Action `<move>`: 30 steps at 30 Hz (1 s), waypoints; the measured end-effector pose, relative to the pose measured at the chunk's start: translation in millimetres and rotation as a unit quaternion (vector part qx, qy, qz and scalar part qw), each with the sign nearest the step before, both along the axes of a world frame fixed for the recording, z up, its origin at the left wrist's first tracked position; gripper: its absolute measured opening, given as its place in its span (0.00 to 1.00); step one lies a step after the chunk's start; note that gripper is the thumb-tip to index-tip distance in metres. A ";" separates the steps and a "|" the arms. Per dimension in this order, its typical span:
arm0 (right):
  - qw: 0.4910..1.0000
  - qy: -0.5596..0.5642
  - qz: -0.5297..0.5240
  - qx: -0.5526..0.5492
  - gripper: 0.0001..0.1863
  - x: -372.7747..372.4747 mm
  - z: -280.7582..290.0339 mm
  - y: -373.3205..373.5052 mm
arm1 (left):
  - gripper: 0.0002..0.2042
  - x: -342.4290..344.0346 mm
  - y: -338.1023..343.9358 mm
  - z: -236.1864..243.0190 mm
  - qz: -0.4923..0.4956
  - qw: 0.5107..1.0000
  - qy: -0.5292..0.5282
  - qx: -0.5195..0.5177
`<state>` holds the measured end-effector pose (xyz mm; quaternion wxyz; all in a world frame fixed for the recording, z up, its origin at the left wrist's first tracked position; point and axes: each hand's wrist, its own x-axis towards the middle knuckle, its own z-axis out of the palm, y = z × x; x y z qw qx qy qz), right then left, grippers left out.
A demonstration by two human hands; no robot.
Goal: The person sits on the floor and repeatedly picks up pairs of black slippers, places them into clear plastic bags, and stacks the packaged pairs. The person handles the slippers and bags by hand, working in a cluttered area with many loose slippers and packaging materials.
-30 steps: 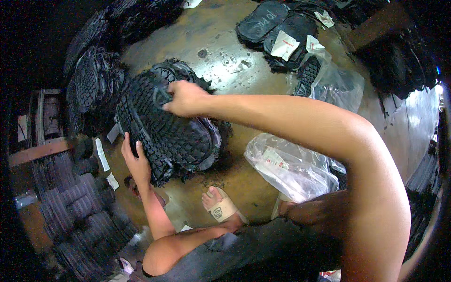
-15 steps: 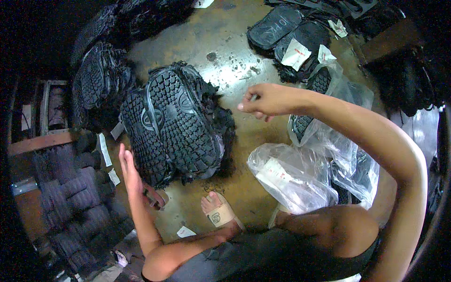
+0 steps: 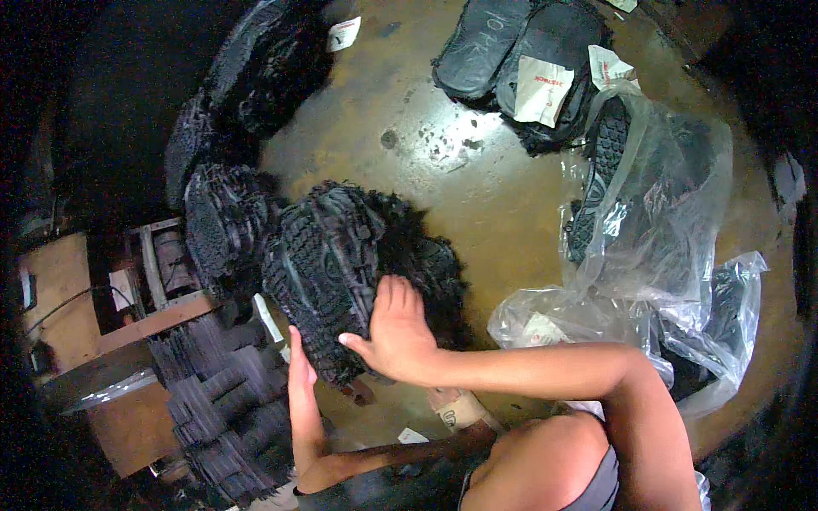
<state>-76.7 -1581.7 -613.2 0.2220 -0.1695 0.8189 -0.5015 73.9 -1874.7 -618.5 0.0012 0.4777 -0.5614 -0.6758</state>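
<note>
A rough stack of black rubber shoe soles [image 3: 324, 247] with treaded faces and ragged shredded edges sits in front of me on the floor. My right hand [image 3: 394, 328] lies against its near right part, fingers laid out and thumb spread. At the stack's lower left edge, my left hand [image 3: 302, 362] is upright with straight fingers beside the soles, holding nothing. Part of the stack is hidden behind my right hand, and my sandaled foot [image 3: 456, 409] shows partly beneath my arm.
More ragged sole piles [image 3: 217, 230] lie left and behind. Flat black soles [image 3: 477, 43] with paper slips are at top right. Clear plastic bags [image 3: 665, 213] with soles lie at right. Stacked dark pieces [image 3: 217, 409] and a wooden board [image 3: 60, 289] are at lower left.
My right hand left the top of the stack, hung in the air beside it, and now rests against the soles. The stack's top looks more tilted, and the camera's view has shifted.
</note>
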 end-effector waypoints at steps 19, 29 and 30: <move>0.988 -0.128 -0.054 -0.064 0.45 -38.6 -48.9 16.2 | 0.35 13.0 -30.4 1.7 -0.050 0.995 -0.060 -0.069; 0.988 -0.080 -0.083 -0.108 0.39 -11.4 -9.3 -24.4 | 0.32 15.8 -30.2 -10.8 0.005 0.998 -0.040 -0.040; 0.985 -0.095 -0.084 -0.120 0.39 -6.6 -1.7 -29.4 | 0.33 15.4 -29.5 -11.4 -0.007 0.999 -0.003 -0.051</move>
